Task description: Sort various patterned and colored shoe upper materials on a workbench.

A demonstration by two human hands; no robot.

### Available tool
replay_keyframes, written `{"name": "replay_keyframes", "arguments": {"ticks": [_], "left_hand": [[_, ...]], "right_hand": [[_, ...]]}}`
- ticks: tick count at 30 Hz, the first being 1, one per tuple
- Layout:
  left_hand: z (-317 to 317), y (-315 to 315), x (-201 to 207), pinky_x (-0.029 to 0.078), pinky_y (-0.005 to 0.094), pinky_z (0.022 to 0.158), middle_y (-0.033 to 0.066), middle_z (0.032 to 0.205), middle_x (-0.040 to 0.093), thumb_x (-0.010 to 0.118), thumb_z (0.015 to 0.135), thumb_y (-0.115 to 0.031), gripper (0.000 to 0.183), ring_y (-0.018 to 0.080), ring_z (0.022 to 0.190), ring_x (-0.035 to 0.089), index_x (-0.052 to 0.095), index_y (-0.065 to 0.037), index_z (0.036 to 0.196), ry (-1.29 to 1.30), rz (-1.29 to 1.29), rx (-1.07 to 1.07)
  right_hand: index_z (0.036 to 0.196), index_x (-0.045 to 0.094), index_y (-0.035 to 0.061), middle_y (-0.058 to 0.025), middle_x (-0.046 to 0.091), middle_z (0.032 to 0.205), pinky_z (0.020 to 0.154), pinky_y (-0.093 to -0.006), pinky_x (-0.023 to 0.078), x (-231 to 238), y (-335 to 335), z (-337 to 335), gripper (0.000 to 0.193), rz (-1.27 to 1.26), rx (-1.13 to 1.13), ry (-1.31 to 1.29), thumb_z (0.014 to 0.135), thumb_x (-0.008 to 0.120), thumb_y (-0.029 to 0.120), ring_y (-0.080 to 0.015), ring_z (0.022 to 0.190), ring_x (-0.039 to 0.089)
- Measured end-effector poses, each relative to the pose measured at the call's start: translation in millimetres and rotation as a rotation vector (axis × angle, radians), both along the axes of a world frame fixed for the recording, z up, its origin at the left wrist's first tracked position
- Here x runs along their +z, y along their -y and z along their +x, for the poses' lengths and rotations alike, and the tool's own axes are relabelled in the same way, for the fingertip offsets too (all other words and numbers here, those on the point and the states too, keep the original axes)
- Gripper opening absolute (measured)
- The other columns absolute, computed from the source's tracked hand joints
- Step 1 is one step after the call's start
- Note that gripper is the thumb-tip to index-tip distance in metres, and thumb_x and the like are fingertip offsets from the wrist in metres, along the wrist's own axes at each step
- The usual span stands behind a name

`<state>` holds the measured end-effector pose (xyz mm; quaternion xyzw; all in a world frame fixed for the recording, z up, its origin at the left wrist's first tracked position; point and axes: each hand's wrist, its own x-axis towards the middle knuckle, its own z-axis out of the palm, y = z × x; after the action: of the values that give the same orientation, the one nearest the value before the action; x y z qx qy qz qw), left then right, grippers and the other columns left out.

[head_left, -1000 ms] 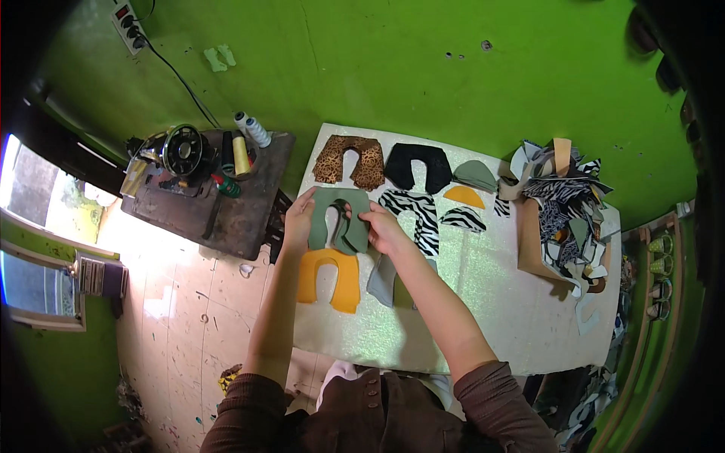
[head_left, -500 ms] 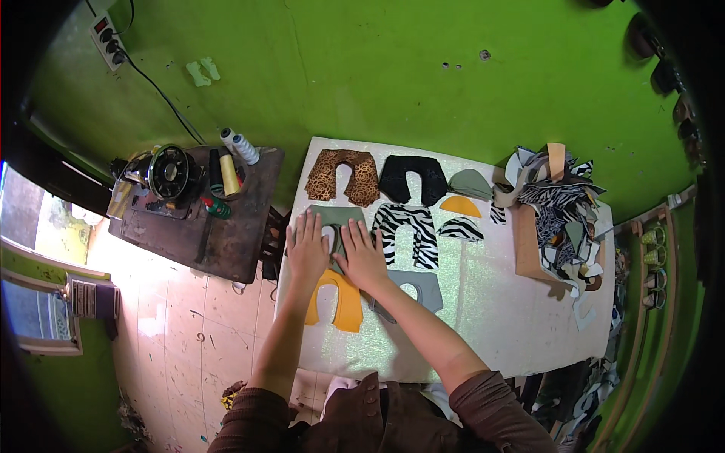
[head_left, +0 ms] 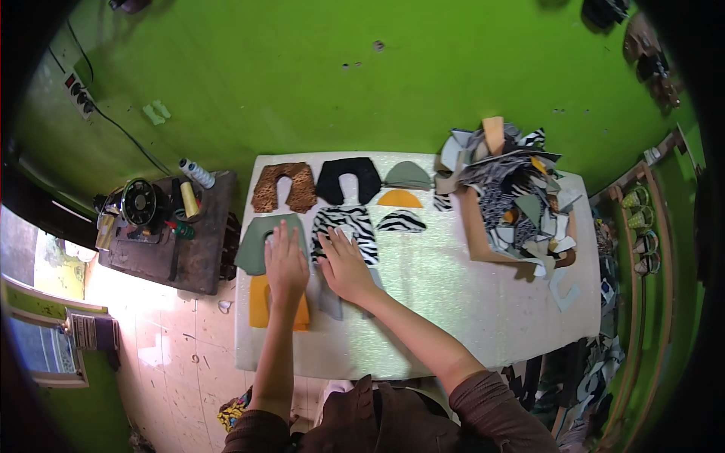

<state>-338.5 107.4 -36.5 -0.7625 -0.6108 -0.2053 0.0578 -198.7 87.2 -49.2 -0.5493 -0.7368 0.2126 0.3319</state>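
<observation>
Head view: pressing the left hand (head_left: 285, 260) flat and open on the green piece (head_left: 253, 243), the right hand (head_left: 345, 264) flat and open on the zebra piece (head_left: 349, 224), gripping nothing, smoothing gently, keeping rows neat.

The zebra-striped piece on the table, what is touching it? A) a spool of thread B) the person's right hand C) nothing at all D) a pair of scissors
B: the right hand lies flat with its fingers on the zebra-striped piece, while the left hand rests on the green piece beside it.
</observation>
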Motion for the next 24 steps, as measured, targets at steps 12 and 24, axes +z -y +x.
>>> {"name": "replay_keyframes", "arguments": {"ticks": [12,24], "left_hand": [[265,74,-3,0.034,0.0447,0.095,0.0188,0.121,0.047,0.051,0.075,-0.01,0.038,0.0321,0.113,0.044,0.051,0.002,0.111,0.329,-0.099,-0.475],[348,69,27,0.045,0.0364,0.078,0.016,0.099,0.058,0.051,0.076,-0.007,0.026,0.0317,0.088,0.056,0.056,0.001,0.1,0.445,-0.153,-0.564]], "right_hand": [[0.101,0.053,-0.0021,-0.0159,0.054,0.102,0.08,-0.0367,0.043,17,90,241,0.025,0.026,-0.208,-0.117,0.078,0.046,0.002,-0.0319,0.094,0.053],[0.099,0.055,0.0023,-0.0128,0.053,0.099,0.083,-0.0384,0.04,38,49,397,0.025,0.248,-0.539,0.092,0.074,0.055,0.007,-0.0321,0.094,0.048]]}}
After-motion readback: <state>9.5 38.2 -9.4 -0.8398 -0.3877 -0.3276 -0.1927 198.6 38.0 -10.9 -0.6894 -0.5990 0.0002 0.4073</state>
